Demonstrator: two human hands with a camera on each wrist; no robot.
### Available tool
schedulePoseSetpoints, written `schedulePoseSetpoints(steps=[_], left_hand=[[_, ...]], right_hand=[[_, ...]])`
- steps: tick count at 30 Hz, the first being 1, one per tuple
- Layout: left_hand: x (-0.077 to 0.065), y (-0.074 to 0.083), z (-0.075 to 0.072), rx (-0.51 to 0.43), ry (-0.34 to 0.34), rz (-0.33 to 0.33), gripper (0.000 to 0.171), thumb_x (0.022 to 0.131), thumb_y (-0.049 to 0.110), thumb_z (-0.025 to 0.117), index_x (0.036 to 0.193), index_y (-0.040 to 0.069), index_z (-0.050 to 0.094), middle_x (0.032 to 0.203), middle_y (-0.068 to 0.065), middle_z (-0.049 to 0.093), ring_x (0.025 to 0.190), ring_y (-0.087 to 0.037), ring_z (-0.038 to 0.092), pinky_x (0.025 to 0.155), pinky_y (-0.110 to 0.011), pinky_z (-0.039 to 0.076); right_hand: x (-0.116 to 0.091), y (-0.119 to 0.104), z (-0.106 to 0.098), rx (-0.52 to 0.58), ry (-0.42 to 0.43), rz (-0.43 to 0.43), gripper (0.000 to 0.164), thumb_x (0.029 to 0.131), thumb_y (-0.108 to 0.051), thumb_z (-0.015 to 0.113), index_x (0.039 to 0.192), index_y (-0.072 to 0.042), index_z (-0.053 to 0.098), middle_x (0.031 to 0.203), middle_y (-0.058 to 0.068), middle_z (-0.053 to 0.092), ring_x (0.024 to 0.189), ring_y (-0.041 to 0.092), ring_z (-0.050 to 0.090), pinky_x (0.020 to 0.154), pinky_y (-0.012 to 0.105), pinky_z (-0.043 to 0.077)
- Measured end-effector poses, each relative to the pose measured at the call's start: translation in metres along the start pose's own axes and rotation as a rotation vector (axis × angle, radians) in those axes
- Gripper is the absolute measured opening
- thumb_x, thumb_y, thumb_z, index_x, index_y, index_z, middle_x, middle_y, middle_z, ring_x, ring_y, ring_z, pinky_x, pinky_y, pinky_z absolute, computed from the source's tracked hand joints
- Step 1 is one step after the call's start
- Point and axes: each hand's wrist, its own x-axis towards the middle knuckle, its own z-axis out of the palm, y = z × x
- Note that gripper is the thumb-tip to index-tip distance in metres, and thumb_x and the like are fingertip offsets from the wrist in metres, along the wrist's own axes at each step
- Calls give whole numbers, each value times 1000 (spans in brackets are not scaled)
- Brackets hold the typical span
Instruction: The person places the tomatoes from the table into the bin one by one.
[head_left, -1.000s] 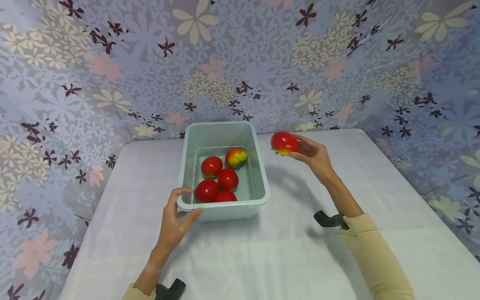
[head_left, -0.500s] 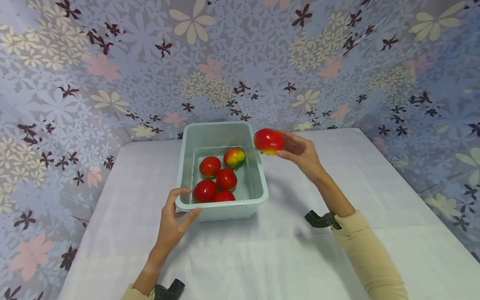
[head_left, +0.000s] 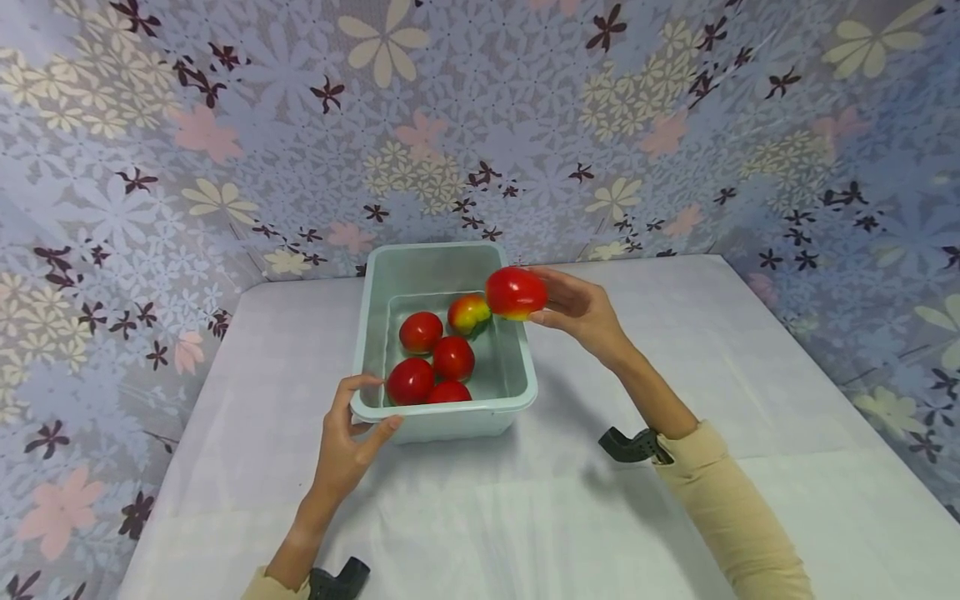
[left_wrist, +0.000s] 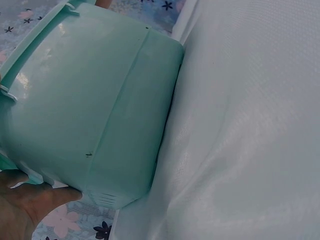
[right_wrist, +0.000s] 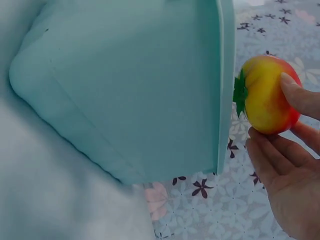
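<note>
A pale green plastic bin (head_left: pixel 450 425) stands on the white-covered table, holding several red tomatoes (head_left: pixel 453 359) and one with a yellow lobed underside (head_left: pixel 469 315). My left hand (head_left: pixel 341 450) grips the bin's near left corner at the rim. In the left wrist view, part of that hand (left_wrist: pixel 22 210) shows against the bin's outer wall (left_wrist: pixel 90 100). Over the right rim, my right hand (head_left: pixel 588 321) holds another tomato (head_left: pixel 515 292) between thumb and fingers. Its yellow bottom and green leafy calyx (right_wrist: pixel 241 92) face the camera in the right wrist view.
White cloth (head_left: pixel 675 358) covers the table on both sides of the bin. Walls of floral fabric (head_left: pixel 450 125) rise behind and at the sides. A black wrist strap (head_left: pixel 633 446) sits on the right forearm, and another (head_left: pixel 341 579) on the left.
My right hand has carried its tomato leftward, from beside the bin to above its right rim, dipping slightly in the last half second. The left hand keeps its place on the bin.
</note>
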Motion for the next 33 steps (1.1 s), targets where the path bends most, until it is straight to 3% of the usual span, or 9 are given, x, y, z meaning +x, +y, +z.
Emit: schedulePoseSetpoints(steps=[5,13,23,33], left_hand=[[0,0,0,2,7,5,50,80,-1,73,124,3,51,124,-8,56,120,-13,52,72,-26,56],[0,0,1,0,4,-2,50,80,-1,73,124,3,51,123,10,54,119,-13,53,73,-27,56],[1,0,0,2,-3,-4,50,81,-1,73,125,2,50,124,10,53,121,-6,50,73,-28,56],[1,0,0,8,-2,-7,50,80,0,73,125,3,50,124,9,54,121,-4,50,73,-26,56]], right_hand=[[3,2,6,-55,-1,-16,57,85,-1,71,139,-3,51,137,17,57,118,18,61,101,34,49],[3,3,14,-111,-29,-50,59,82,1,73,137,-2,52,138,17,57,125,28,55,111,53,36],[3,8,17,-145,-48,-57,60,82,-1,75,137,-4,53,137,15,57,127,31,53,111,58,33],[3,11,18,-153,-53,-66,59,82,0,75,137,-4,54,137,14,58,126,29,53,111,55,35]])
